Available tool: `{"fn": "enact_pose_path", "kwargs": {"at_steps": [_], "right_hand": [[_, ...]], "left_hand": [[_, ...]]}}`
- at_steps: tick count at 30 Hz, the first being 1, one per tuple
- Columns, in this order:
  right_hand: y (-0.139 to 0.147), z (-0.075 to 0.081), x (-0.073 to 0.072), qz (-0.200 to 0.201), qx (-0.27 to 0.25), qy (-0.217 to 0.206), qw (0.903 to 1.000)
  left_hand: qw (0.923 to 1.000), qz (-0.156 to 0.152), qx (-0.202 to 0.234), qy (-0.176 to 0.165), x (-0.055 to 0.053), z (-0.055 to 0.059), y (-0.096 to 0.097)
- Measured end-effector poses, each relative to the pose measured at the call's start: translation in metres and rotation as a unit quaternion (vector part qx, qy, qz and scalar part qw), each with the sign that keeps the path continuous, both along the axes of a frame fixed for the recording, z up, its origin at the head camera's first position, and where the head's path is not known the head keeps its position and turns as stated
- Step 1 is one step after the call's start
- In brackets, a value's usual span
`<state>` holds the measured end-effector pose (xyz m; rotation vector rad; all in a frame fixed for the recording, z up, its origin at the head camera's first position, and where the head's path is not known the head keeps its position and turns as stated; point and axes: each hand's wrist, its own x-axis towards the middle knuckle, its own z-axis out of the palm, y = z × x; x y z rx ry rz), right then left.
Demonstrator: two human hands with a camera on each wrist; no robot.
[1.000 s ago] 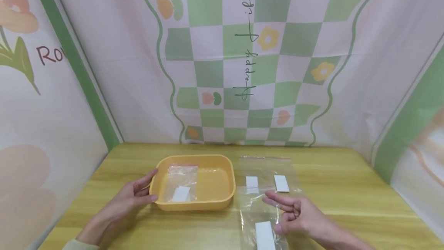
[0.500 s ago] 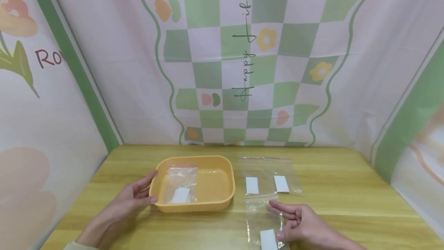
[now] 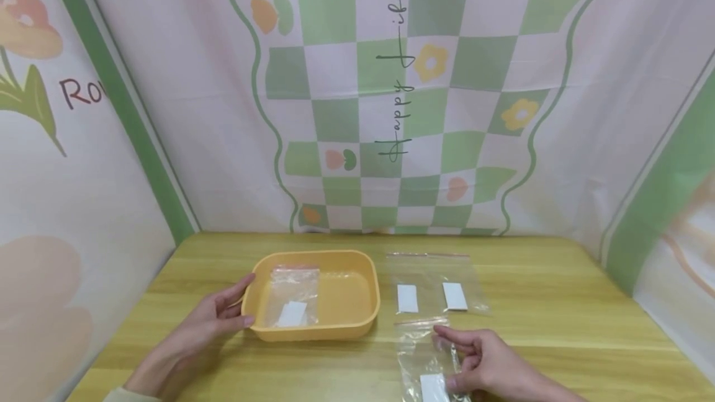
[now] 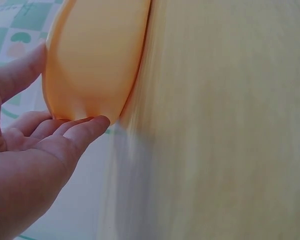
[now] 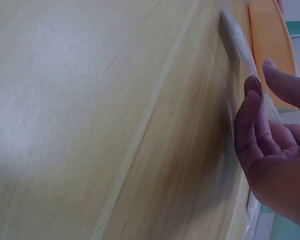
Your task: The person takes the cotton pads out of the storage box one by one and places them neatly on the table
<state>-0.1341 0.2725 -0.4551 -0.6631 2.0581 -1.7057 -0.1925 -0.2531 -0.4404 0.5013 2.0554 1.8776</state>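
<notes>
A left hand [image 3: 209, 318] grips the left end of a yellow tray [image 3: 349, 299] on a wooden table [image 3: 536, 303], while a right hand [image 3: 491, 358] seems to pinch a clear bag [image 3: 414, 353] just beside, 2 white cards [image 3: 455, 296] lying beyond.

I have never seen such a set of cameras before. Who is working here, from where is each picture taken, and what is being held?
There is no machine here: a person's left hand and right hand do the work. One camera, worn on the head, looks forward and down; another on each wrist looks sideways along the table. On it stands a yellow tray with a small clear bag inside. To the right lies a far bag showing two white pieces. The left hand grips the left end of the tray. The right hand seems to hold the near bag by its right edge.
</notes>
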Motion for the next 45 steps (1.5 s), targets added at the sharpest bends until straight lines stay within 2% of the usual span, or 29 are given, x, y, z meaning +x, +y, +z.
{"fn": "enact_pose_path", "kwargs": {"at_steps": [4, 11, 22, 27, 29, 35, 38, 39, 42, 45], "right_hand": [[0.000, -0.001, 0.000, -0.009, 0.017, 0.014, 0.9997], [-0.003, -0.002, 0.001, -0.037, 0.074, 0.068, 0.9942], [-0.004, 0.000, 0.005, -0.073, 0.107, 0.035, 0.9910], [-0.004, 0.003, 0.008, -0.095, 0.133, 0.020, 0.9864], [-0.004, 0.003, 0.008, -0.099, 0.139, 0.031, 0.9848], [-0.002, 0.005, 0.010, -0.100, 0.163, 0.106, 0.9759], [0.001, 0.007, 0.012, -0.108, 0.178, 0.100, 0.9730], [0.002, 0.008, 0.012, -0.111, 0.186, 0.097, 0.9714], [0.004, 0.010, 0.014, -0.123, 0.233, 0.115, 0.9577], [0.005, 0.010, 0.016, -0.123, 0.289, 0.155, 0.9369]], "left_hand": [[1.0000, -0.001, -0.002, -0.001, 0.000, 0.000, 0.000], [1.0000, 0.002, -0.007, -0.003, 0.000, -0.001, -0.001], [0.9999, 0.008, -0.011, -0.006, -0.001, -0.002, 0.000], [0.9999, 0.006, -0.009, 0.001, -0.001, -0.001, 0.000], [1.0000, 0.006, -0.007, 0.002, -0.001, -0.001, 0.000], [0.9999, 0.008, -0.007, 0.002, -0.001, -0.002, 0.000], [0.9999, 0.007, -0.007, 0.005, -0.001, -0.002, 0.000], [1.0000, 0.005, -0.006, 0.004, -0.001, -0.002, 0.000], [1.0000, 0.000, -0.004, -0.005, 0.000, -0.002, 0.000], [0.9999, -0.004, -0.005, -0.014, 0.001, -0.002, 0.000]]}}
